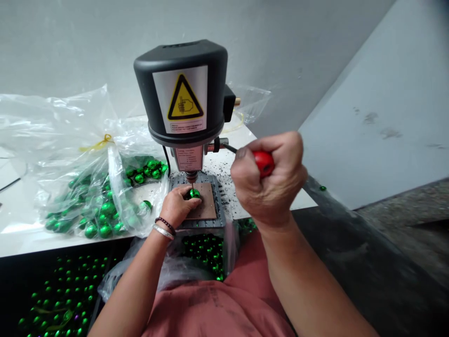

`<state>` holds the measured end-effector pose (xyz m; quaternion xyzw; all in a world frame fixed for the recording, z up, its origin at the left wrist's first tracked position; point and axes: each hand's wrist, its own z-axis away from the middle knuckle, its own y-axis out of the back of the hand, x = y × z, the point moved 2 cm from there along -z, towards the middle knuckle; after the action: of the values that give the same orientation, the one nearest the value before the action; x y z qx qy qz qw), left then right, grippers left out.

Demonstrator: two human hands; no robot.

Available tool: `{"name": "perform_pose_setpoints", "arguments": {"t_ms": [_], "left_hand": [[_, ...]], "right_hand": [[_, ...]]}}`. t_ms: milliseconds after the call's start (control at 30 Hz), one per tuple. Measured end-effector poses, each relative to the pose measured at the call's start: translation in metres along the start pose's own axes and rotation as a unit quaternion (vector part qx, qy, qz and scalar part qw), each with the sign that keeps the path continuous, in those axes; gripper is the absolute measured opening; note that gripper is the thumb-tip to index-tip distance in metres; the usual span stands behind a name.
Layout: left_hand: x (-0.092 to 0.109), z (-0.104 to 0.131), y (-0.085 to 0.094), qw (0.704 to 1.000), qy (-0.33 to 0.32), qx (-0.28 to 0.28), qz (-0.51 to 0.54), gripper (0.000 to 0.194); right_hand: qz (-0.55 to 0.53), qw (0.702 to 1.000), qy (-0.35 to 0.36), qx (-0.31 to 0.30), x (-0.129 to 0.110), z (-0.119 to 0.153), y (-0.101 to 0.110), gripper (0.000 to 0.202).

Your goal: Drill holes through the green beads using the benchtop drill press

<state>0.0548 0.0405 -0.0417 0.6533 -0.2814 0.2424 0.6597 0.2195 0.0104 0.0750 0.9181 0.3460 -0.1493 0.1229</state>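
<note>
Head | left fingers point(192, 203) pinching green ball point(195, 193) (under drill bit point(192, 186)) | right fingers point(286, 146) wrapped around red knob point(263, 162)

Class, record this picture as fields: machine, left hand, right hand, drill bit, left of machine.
Machine: dark drill press with a yellow warning triangle
Left hand: left hand grips a green ball over a brown board
Right hand: right hand closed around a red knob
Drill bit: drill bit at the ball's top; depth unclear
Left of machine: clear plastic bag, many green balls
</note>
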Motion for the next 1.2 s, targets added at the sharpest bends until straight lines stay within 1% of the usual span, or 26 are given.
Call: {"name": "perform_pose_setpoints", "arguments": {"t_ms": [67, 167, 333, 533, 633, 733, 833, 900, 933, 967, 1033, 1133, 1167, 1200], "left_hand": [[0.002, 0.000, 0.001, 1.000, -0.006, -0.004, -0.001, 0.031], [0.003, 0.001, 0.001, 1.000, -0.009, -0.006, -0.002, 0.033], [0.001, 0.002, 0.001, 1.000, 0.007, -0.009, -0.013, 0.024], [0.003, 0.004, 0.002, 1.000, -0.009, 0.003, -0.012, 0.017], [0.003, 0.004, 0.002, 1.000, -0.009, 0.004, -0.007, 0.015], [0.002, 0.004, 0.002, 1.000, -0.005, 0.002, -0.014, 0.016], [0.000, 0.004, 0.001, 1.000, -0.006, 0.002, -0.017, 0.021], [-0.002, 0.003, -0.001, 1.000, -0.007, 0.003, -0.012, 0.027], [-0.003, 0.003, -0.002, 1.000, -0.005, 0.004, -0.008, 0.030], [-0.004, 0.003, -0.003, 1.000, -0.005, 0.005, -0.005, 0.033], [-0.004, 0.005, -0.002, 1.000, -0.005, 0.010, 0.002, 0.036], [-0.002, 0.015, 0.007, 1.000, 0.003, 0.015, 0.008, 0.035], [-0.001, 0.020, 0.011, 1.000, 0.002, 0.003, 0.009, 0.035], [0.000, 0.026, 0.016, 1.000, -0.005, -0.022, 0.015, 0.035]], "right_hand": [[0.014, 1.000, 0.015, -0.001, 0.001, 0.010, 0.001, 0.007], [0.019, 1.000, 0.007, 0.007, 0.002, 0.019, 0.001, 0.007], [0.014, 1.000, 0.003, 0.015, 0.003, 0.028, -0.002, 0.005], [-0.016, 0.999, 0.009, 0.026, 0.003, 0.035, -0.004, 0.009], [-0.032, 0.999, -0.005, 0.027, 0.004, 0.039, -0.005, 0.009], [-0.055, 0.998, -0.023, 0.004, 0.007, 0.049, -0.007, 0.007], [-0.071, 0.997, -0.024, -0.015, 0.009, 0.055, -0.007, 0.006], [-0.059, 0.998, -0.016, 0.006, 0.007, 0.047, -0.007, 0.004], [-0.045, 0.999, -0.007, 0.026, 0.006, 0.038, -0.007, 0.002], [-0.027, 0.999, 0.000, 0.044, 0.004, 0.026, -0.008, 0.001], [0.009, 0.998, 0.003, 0.067, 0.001, -0.003, -0.012, 0.009], [-0.001, 0.996, -0.095, -0.006, 0.003, -0.046, -0.023, 0.024], [-0.003, 0.991, -0.128, -0.029, 0.004, -0.056, -0.027, 0.026], [-0.006, 0.987, -0.154, -0.043, 0.005, -0.062, -0.030, 0.028]]}}
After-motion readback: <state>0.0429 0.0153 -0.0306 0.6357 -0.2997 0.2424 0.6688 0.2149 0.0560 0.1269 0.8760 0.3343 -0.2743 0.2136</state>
